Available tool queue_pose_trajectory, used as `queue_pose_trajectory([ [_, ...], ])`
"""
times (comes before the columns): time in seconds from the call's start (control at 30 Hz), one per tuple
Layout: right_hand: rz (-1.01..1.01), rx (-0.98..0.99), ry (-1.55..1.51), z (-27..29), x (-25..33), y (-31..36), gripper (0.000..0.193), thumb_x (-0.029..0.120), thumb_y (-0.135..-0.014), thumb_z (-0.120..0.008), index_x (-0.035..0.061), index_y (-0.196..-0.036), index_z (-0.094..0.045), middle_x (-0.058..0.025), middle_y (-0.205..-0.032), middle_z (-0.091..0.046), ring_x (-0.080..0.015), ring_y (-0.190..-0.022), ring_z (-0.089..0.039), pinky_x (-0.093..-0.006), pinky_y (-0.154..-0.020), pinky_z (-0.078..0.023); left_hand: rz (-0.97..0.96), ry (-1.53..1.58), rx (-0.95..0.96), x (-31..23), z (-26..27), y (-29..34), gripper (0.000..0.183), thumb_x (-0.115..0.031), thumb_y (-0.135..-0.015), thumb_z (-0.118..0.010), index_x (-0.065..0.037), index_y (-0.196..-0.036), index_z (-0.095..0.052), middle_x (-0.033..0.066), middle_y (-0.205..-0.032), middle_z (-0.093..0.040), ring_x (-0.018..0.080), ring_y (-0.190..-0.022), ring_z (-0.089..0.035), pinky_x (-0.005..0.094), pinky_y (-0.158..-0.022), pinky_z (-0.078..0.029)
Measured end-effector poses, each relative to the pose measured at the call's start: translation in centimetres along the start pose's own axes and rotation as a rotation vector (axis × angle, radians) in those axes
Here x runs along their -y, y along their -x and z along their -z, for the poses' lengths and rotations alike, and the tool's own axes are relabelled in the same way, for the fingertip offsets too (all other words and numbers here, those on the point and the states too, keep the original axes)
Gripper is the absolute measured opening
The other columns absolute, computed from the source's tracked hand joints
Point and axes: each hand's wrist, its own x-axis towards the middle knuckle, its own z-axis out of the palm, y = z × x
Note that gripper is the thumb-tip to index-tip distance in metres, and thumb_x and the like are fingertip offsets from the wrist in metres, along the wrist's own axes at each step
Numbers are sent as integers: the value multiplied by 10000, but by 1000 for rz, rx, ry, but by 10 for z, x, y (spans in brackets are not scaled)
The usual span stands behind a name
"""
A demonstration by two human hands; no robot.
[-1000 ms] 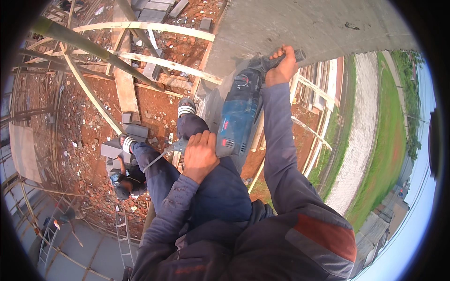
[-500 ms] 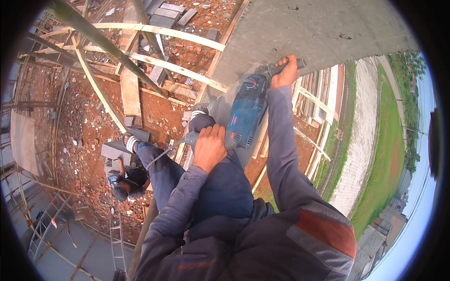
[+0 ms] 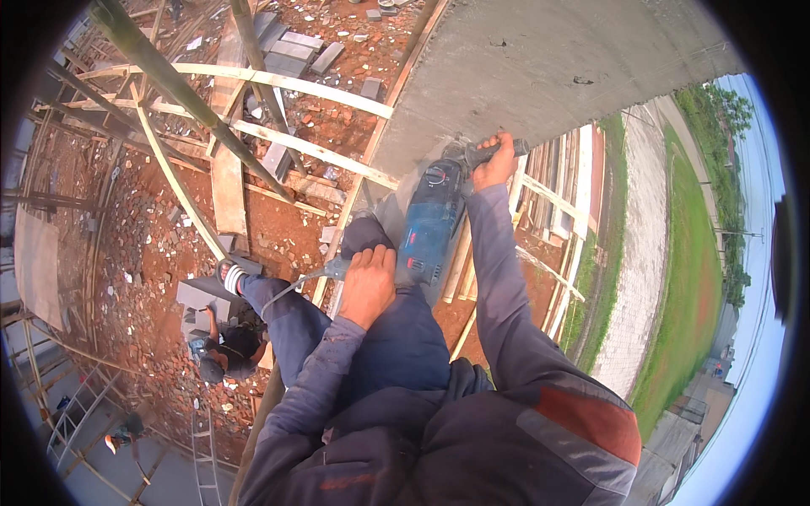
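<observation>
A blue and black rotary hammer (image 3: 428,221) lies lengthwise in front of me, its front end against the grey concrete slab (image 3: 582,51). My left hand (image 3: 369,285) is wrapped round the rear handle, where a grey cable comes out to the left over my leg. Further ahead, my right hand (image 3: 496,162) grips the dark side handle (image 3: 511,152) near the tool's nose. The nose sits low on the concrete, and the bit tip is hidden from me. My knee is right beside the tool body.
Bamboo poles (image 3: 173,80) and wooden battens (image 3: 304,145) cross on the left, above rubble-strewn red ground (image 3: 152,253). A person (image 3: 228,350) in dark clothing crouches far below near grey blocks. A ladder (image 3: 205,455) stands lower left. Stacked timber (image 3: 548,211) lies right, beside grass.
My view has shifted slightly, so the tool and both hands sit a little further left and lower. Both hands keep their grips on the rotary hammer.
</observation>
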Motion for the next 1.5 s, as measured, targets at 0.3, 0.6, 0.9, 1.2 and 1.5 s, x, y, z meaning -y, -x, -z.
queue_pose_trajectory([
  [0.3,-3,12,-17,15,-7,-3,47,35,-818,-606,21,-827,-563,-50,-686,-530,-156,-601,-500,-333,-554,-450,-16,26,37,-1,9,8,241,-44,-670,-635,-43,-885,-528,112,-866,-526,300,-831,-548,394,-759,-438],
  [0.6,-119,9,-67,45,19,83,98,92,-838,-622,78,-782,-543,-11,-687,-503,-132,-628,-488,-309,-617,-430,42,-37,89,-11,33,79,381,-22,-677,-601,5,-1057,-614,103,-906,-553,293,-854,-560,388,-769,-445],
  [0.9,-87,20,-84,65,40,70,91,114,-844,-608,87,-809,-529,-4,-689,-483,-131,-614,-468,-310,-606,-424,-66,-62,46,-36,40,72,123,-62,-736,-581,-50,-851,-538,98,-835,-516,272,-771,-540,382,-716,-423],
  [1.2,-113,55,-131,71,47,28,76,104,-842,-599,80,-819,-530,-15,-675,-487,-148,-607,-480,-318,-589,-431,-61,-87,47,-56,17,48,113,-81,-752,-577,-62,-854,-532,88,-834,-522,267,-772,-546,381,-722,-423],
  [1.5,-125,37,-126,72,47,28,72,100,-837,-597,76,-819,-532,-14,-681,-480,-154,-610,-467,-320,-599,-422,-58,-94,58,-54,11,43,118,-82,-743,-579,-66,-849,-531,89,-824,-529,267,-773,-550,381,-723,-427],
])
